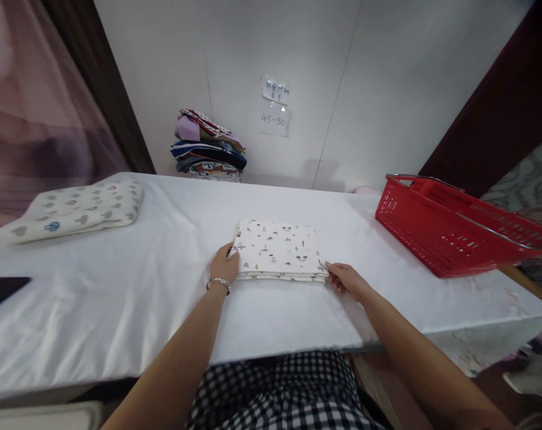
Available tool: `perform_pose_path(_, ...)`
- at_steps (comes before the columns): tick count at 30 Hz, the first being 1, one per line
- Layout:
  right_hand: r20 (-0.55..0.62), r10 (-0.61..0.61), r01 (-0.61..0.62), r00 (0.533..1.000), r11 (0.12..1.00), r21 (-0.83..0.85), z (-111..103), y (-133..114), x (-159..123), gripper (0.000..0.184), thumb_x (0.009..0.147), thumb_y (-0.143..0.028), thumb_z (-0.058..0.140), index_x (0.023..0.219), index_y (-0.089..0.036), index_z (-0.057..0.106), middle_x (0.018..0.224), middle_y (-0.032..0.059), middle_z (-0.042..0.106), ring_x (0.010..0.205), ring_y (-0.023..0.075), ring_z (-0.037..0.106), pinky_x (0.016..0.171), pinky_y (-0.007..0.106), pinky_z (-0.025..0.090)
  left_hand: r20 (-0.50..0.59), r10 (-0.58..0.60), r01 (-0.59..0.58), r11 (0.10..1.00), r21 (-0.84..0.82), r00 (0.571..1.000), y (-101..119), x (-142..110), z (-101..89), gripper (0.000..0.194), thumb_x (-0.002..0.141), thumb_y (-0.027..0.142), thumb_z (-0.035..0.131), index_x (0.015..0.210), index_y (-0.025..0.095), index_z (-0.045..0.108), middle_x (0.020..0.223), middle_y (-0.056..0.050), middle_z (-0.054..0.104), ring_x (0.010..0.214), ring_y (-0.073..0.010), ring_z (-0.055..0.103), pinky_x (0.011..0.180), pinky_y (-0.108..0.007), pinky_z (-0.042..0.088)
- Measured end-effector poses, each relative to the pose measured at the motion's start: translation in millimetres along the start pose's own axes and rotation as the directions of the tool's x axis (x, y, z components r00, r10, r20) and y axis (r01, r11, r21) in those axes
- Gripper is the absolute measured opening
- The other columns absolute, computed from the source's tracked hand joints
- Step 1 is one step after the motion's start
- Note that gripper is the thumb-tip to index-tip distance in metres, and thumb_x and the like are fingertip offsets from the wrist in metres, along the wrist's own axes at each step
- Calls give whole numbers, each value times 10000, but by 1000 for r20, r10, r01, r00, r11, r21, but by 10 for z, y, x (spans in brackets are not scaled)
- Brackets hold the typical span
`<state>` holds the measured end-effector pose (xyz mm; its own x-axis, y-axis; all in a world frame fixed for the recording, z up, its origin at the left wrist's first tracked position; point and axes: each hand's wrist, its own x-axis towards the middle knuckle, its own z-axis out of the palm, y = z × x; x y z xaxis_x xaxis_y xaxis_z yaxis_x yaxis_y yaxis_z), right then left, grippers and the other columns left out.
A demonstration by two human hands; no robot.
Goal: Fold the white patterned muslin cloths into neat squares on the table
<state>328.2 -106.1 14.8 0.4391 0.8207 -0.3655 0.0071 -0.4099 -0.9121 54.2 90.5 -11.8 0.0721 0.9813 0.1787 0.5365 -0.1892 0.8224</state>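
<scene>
A folded white cloth with small printed figures lies flat on the white-covered table, its layered edge towards me. My left hand, with a bracelet at the wrist, holds the cloth's left edge; part of its fingers is hidden. At the near right corner, my right hand pinches the layers between thumb and fingers. Further left lies another folded white cloth, printed with grey shapes and a blue one, with neither hand on it.
A red plastic basket with metal handles stands on the right of the table. Several folded fabrics form a stack against the back wall. A dark flat object lies at the left edge. Paper notes hang on the wall.
</scene>
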Motion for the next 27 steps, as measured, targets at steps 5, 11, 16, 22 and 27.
perform_pose_path(5, 23, -25, 26, 999, 999, -19, 59, -102, 32, 376, 637, -491, 608, 555, -179, 415, 426, -66, 446, 333, 34, 350, 319, 175, 211, -1, -1, 1, 1000, -5, 1000, 9, -11, -10, 370, 724, 241, 490, 1089, 208, 543, 1084, -32, 586, 967, -189, 542, 871, -302, 414)
perform_pose_path(11, 51, 41, -33, 998, 987, -158, 11, -35, 62, 348, 658, -461, 593, 543, -179, 426, 392, -66, 429, 309, 43, 355, 308, 183, 212, 13, -15, 16, 999, -41, 1000, 14, -24, -17, 383, 722, 209, 493, 1103, 205, 535, 1106, -34, 573, 991, -191, 531, 893, -307, 398)
perform_pose_path(16, 5, 68, -63, 998, 946, -318, -6, -2, 76, 359, 682, -514, 560, 619, -168, 487, 473, -28, 517, 337, 67, 451, 317, 184, 298, 7, -1, 2, 998, -66, 1000, 11, -28, -12, 367, 723, 202, 499, 1087, 207, 545, 1082, -35, 585, 963, -180, 542, 868, -295, 411)
perform_pose_path(22, 2, 109, -102, 994, 944, -313, 0, -69, 62, 428, 667, -594, 535, 713, -170, 498, 560, 9, 577, 383, 88, 508, 338, 191, 369, -15, -37, 34, 992, -122, 999, -35, -17, 2, 359, 724, 234, 511, 1079, 192, 540, 1023, -42, 610, 907, -158, 569, 830, -275, 429)
perform_pose_path(27, 109, 172, -146, 979, 967, -210, 26, -131, 110, 431, 654, -584, 557, 612, -169, 453, 460, -43, 458, 355, 62, 433, 320, 175, 306, -13, -49, 47, 993, -109, 999, -17, -26, -17, 350, 721, 205, 511, 1069, 187, 540, 1020, -48, 612, 902, -155, 573, 826, -274, 432)
